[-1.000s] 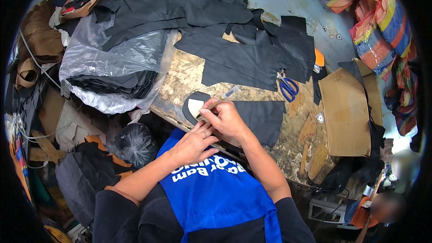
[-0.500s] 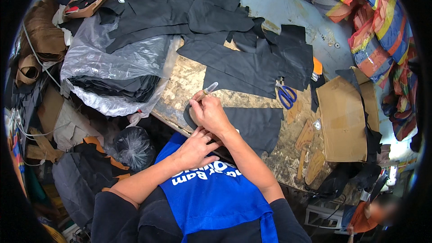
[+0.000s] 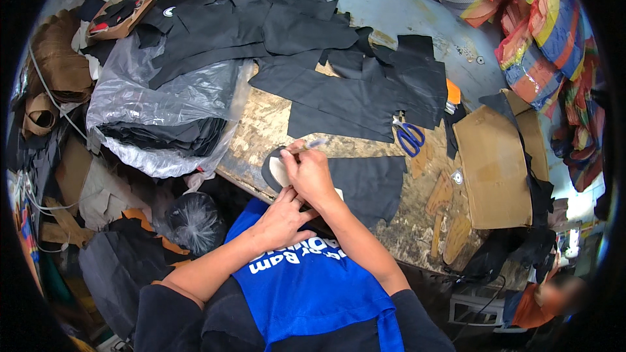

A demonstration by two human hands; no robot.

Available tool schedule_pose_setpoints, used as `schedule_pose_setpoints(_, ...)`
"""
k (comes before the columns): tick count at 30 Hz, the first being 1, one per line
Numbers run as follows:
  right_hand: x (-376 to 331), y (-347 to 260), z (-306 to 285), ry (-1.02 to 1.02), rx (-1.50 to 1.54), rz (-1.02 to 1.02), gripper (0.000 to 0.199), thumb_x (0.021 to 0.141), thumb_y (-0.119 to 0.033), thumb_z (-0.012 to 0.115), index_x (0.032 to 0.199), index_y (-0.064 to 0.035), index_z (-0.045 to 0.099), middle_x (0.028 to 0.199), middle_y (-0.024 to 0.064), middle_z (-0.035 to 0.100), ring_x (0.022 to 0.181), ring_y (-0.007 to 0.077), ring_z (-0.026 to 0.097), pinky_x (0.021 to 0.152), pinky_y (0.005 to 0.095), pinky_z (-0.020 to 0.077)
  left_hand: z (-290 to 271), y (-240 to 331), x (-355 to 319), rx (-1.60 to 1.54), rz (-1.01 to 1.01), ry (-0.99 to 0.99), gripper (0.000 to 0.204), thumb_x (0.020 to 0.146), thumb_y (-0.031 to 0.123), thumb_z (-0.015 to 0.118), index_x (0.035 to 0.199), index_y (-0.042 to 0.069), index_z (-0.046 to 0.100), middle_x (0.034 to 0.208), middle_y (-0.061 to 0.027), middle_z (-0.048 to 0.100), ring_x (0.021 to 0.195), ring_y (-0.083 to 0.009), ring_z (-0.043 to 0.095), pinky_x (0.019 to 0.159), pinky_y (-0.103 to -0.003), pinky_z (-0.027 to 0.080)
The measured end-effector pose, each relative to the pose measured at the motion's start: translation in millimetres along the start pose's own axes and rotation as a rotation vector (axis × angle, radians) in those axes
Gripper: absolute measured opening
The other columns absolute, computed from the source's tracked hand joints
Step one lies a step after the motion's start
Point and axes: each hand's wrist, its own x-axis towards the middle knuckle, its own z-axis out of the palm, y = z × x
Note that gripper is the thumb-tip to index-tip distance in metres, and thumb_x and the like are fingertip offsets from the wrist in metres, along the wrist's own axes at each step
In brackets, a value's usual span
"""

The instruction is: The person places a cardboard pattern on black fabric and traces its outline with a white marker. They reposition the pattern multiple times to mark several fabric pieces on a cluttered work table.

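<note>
My right hand (image 3: pixel 305 173) is closed around a slim pen (image 3: pixel 315 144) with a clear barrel. Its point is hidden behind my fingers. Under that hand, a pale, rounded flat template (image 3: pixel 279 171) lies on a black sheet piece (image 3: pixel 370 182) at the near edge of the worktable. My left hand (image 3: pixel 282 220) lies just below with fingers stretched out, their tips at the template's lower edge and against my right hand. The left thumb points aside, and nothing is gripped in that hand.
Blue-handled scissors (image 3: pixel 410 139) lie right of my hands, among large black sheets (image 3: pixel 345 101). Brown flat templates (image 3: pixel 456 240) and a cardboard box (image 3: pixel 490 173) are farther right. A clear plastic bag (image 3: pixel 166 98) of black pieces sits left. Another person (image 3: pixel 535 306) is at lower right.
The pen has tipped from pointing up and right to lying lower, nearly level. My right hand has shifted slightly, and more of the pale template shows. The left hand stays nearly in place.
</note>
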Motion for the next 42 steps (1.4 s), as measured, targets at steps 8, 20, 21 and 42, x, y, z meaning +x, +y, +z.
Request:
schedule_pose_setpoints(8,-5.6,7.2,-12.0,0.029,0.042,0.109,0.015,0.088,-0.010,0.057,0.083,0.0040,0.058,0.063,0.0160,0.062,0.058,0.0250,0.064,0.056,0.0336,0.0490,-3.9,3.3,1.5,-0.020,-0.053,-0.063,0.049,0.072,0.029,0.073,0.114,0.008,0.060,0.123,-0.0209,0.044,0.117,-0.0371,0.039,0.103,-0.046,0.030)
schedule_pose_setpoints(20,-52.5,9.0,-71.0,0.060,-0.140,0.011,0.015,0.084,-0.012,0.060,0.080,0.0019,0.061,0.069,0.0180,0.062,0.063,0.0334,0.063,0.058,0.0363,0.0483,-3.9,7.1,3.7,-0.005,-0.091,-0.091,0.053,0.070,0.029,0.074,0.120,0.014,0.059,0.128,-0.0207,0.042,0.126,-0.0364,0.035,0.106,-0.053,0.028)
schedule_pose_setpoints(21,-59.7,11.4,-77.8,0.086,-0.197,0.064,0.014,0.085,-0.012,0.060,0.081,0.0018,0.060,0.067,0.0175,0.063,0.061,0.0282,0.065,0.056,0.0340,0.0490,-3.7,7.6,3.0,0.001,-0.097,-0.086,0.054,0.070,0.028,0.075,0.120,0.014,0.059,0.128,-0.0201,0.042,0.126,-0.0360,0.036,0.105,-0.053,0.029)
schedule_pose_setpoints(42,-126.1,-9.0,-118.7,0.022,-0.093,0.223,0.011,0.082,-0.007,0.060,0.076,0.0019,0.059,0.067,0.0165,0.061,0.061,0.0273,0.063,0.056,0.0352,0.0469,-16.5,3.6,13.0,-0.044,-0.092,-0.060,0.062,0.066,0.027,0.077,0.122,0.009,0.055,0.121,-0.0157,0.050,0.115,-0.0318,0.045,0.099,-0.041,0.035)
